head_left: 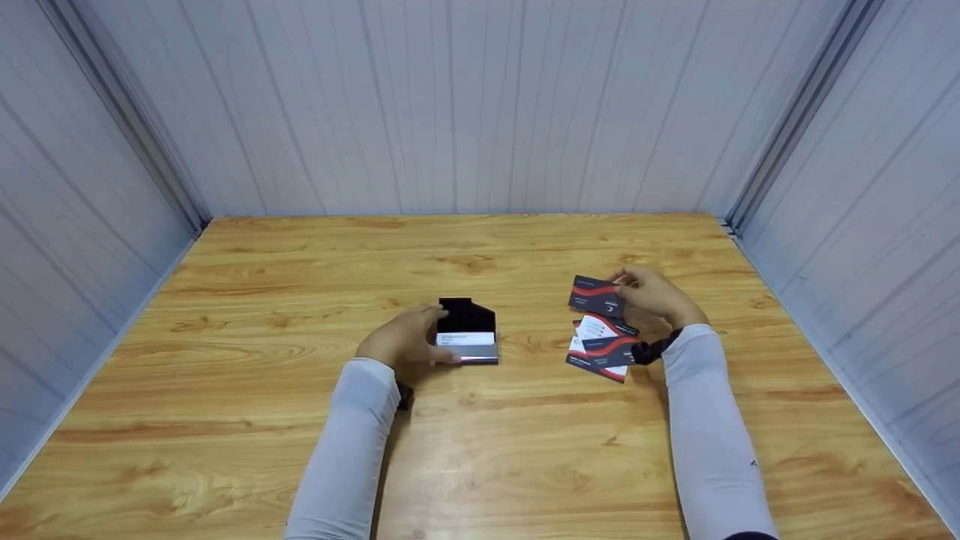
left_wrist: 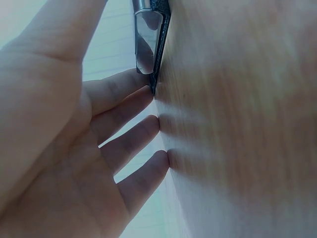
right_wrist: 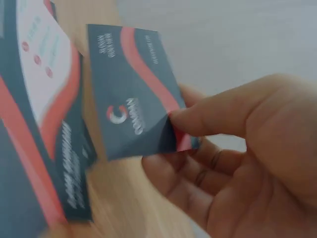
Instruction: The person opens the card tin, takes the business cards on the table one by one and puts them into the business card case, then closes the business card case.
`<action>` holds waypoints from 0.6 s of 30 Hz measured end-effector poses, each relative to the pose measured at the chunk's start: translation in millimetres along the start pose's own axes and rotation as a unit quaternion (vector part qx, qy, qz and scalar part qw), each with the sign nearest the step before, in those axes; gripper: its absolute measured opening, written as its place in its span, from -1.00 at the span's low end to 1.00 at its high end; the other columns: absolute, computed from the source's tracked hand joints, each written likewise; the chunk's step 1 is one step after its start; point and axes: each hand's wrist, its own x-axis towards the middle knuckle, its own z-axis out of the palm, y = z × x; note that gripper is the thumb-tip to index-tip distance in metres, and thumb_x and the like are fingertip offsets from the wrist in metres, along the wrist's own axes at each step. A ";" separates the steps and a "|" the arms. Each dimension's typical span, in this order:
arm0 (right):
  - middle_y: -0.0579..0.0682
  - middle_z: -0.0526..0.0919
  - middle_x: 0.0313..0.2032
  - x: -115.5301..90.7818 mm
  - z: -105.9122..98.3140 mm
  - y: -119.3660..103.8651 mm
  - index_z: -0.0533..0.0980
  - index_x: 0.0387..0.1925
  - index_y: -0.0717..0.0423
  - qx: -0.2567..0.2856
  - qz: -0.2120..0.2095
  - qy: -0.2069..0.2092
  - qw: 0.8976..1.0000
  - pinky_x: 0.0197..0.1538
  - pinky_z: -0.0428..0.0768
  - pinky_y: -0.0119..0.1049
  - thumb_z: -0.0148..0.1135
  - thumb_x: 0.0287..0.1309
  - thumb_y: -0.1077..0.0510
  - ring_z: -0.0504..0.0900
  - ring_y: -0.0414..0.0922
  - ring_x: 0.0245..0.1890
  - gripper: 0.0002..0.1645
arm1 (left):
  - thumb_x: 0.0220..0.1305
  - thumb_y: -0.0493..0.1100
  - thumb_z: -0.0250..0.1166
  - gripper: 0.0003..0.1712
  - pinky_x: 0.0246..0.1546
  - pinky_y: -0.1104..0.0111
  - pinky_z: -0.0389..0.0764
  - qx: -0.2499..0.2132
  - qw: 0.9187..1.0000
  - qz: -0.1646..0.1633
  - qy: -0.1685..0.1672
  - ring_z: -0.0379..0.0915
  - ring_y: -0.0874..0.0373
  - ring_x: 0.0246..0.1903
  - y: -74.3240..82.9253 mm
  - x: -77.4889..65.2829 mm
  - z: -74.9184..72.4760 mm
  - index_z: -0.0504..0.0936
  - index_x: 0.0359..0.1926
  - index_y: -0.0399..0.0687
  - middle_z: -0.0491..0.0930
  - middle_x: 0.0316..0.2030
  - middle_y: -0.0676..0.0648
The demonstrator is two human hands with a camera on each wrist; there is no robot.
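A business card case (head_left: 480, 351) lies on the table with its black lid raised and a white card showing inside. Around its left side is my left hand (head_left: 401, 336), thumb at the silver front and index finger by the lid. In the left wrist view, the case (left_wrist: 148, 42) meets the fingers while the other fingertips rest on the tabletop. My right hand (head_left: 654, 294) pinches a dark business card (head_left: 595, 294) with a red wave between thumb and fingers. This card (right_wrist: 133, 94) is tilted above the table in the right wrist view. Several overlapping business cards (head_left: 600, 349) lie just below it.
The wood-grain table (head_left: 480, 457) extends around both hands. Pale panelled walls (head_left: 480, 112) rise behind it and on both sides.
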 end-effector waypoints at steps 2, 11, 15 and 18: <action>0.30 0.51 0.06 4.6 6.5 -6.2 0.46 0.16 0.27 -0.001 -0.019 -0.003 1.000 0.07 0.52 0.01 0.00 0.50 0.21 0.50 0.18 0.04 -0.67 | 0.09 0.29 0.48 0.13 0.43 0.01 0.11 0.002 1.000 0.002 -0.001 -0.05 -0.08 0.50 0.1 0.4 -0.3 0.16 0.56 0.05 0.07 0.53 -0.09; 0.18 0.60 0.00 19.2 44.6 -38.7 0.54 0.12 0.19 0.043 -0.100 -0.026 0.994 -0.05 0.62 -0.06 0.14 0.46 0.15 0.60 0.07 -0.04 -0.70 | 0.11 0.26 0.49 0.13 0.43 0.00 0.11 -0.004 1.000 0.006 -0.004 -0.05 -0.11 0.49 1.6 1.2 -2.1 0.16 0.56 -0.03 0.07 0.53 -0.15; 0.08 0.66 -0.06 23.8 64.7 -53.3 0.60 0.07 0.11 0.057 -0.132 -0.012 0.990 -0.04 0.60 -0.14 0.20 0.42 0.14 0.62 -0.01 -0.05 -0.74 | 0.12 0.25 0.49 0.13 0.43 0.00 0.10 -0.004 1.000 0.008 -0.003 -0.04 -0.12 0.49 1.8 1.3 -2.2 0.16 0.55 -0.04 0.08 0.52 -0.16; 0.03 0.69 -0.14 26.4 80.2 -63.4 0.63 0.01 0.12 0.053 -0.168 0.006 0.984 -0.06 0.61 -0.16 0.25 0.40 0.15 0.63 -0.04 -0.11 -0.77 | 0.11 0.25 0.49 0.13 0.44 0.01 0.09 -0.002 1.000 0.007 -0.001 -0.03 -0.13 0.49 1.8 1.3 -2.6 0.18 0.55 -0.05 0.09 0.52 -0.17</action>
